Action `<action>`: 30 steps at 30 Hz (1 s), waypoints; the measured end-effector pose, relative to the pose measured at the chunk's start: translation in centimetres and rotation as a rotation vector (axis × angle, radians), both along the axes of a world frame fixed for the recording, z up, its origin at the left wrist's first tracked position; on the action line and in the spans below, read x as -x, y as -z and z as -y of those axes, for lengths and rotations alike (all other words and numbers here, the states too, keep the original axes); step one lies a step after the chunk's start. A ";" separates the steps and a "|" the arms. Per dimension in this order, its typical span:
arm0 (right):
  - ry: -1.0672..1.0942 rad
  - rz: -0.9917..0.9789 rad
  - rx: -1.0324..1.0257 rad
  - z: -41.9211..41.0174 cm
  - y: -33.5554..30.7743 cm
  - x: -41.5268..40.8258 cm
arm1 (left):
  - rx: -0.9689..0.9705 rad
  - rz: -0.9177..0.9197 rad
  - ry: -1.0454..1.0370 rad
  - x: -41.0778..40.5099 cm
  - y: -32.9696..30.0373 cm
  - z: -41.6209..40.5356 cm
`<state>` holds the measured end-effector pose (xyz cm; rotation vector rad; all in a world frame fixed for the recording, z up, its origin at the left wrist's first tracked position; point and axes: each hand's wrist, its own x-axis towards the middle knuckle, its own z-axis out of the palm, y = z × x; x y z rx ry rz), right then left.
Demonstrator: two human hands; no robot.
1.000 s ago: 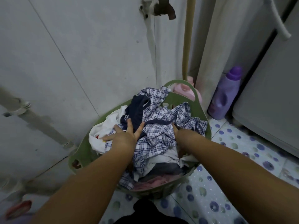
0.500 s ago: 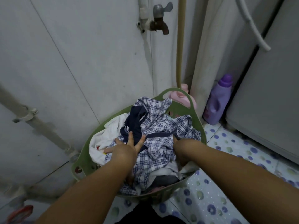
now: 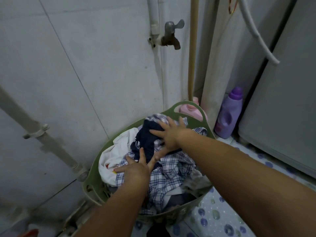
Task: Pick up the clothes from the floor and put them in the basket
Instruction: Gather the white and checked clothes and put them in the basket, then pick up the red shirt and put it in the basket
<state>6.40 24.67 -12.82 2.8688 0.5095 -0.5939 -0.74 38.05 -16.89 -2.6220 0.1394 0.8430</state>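
A green plastic basket (image 3: 207,128) stands on the floor against the wall, heaped with clothes. On top lie a blue-and-white checked shirt (image 3: 172,171), a dark navy garment (image 3: 145,141) and a white garment (image 3: 116,151). My left hand (image 3: 135,168) lies flat with spread fingers on the near left of the heap, over the checked shirt and the navy piece. My right hand (image 3: 171,134) presses down with spread fingers on the far top of the heap. Neither hand holds anything.
A purple detergent bottle (image 3: 228,115) and a pink bottle (image 3: 191,109) stand behind the basket by a grey appliance (image 3: 282,100). A tap (image 3: 171,34) and pipes run on the wall. The dotted tile floor (image 3: 222,219) lies to the right. A dark cloth (image 3: 157,230) shows below the basket.
My right hand has moved from the basket's right side up onto the far top of the heap. My left hand stays spread on the near left. The view has tilted upward.
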 end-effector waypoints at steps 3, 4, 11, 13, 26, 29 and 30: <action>0.168 -0.360 -0.126 1.5 1.8 -0.2 | 0.037 -0.023 -0.015 -0.4 0.0 -0.1; 0.178 -0.408 -0.127 1.8 2.2 0.0 | 0.041 -0.024 -0.009 -0.5 0.0 -0.1; 0.241 -0.267 0.042 -0.1 6.2 1.3 | 0.028 -0.056 0.001 -1.6 0.6 0.6; 0.249 -0.210 0.030 0.0 6.6 1.6 | 0.007 -0.056 -0.015 -1.8 0.7 0.9; 0.208 -0.052 -0.264 6.6 1.9 9.4 | -0.149 -0.099 0.155 -0.3 -9.5 5.9; 0.263 0.150 -0.443 11.5 0.0 12.5 | -0.041 0.055 0.354 0.4 -12.4 11.4; 0.301 0.181 -0.473 13.4 -0.7 13.6 | 0.034 0.107 0.406 0.9 -12.6 13.3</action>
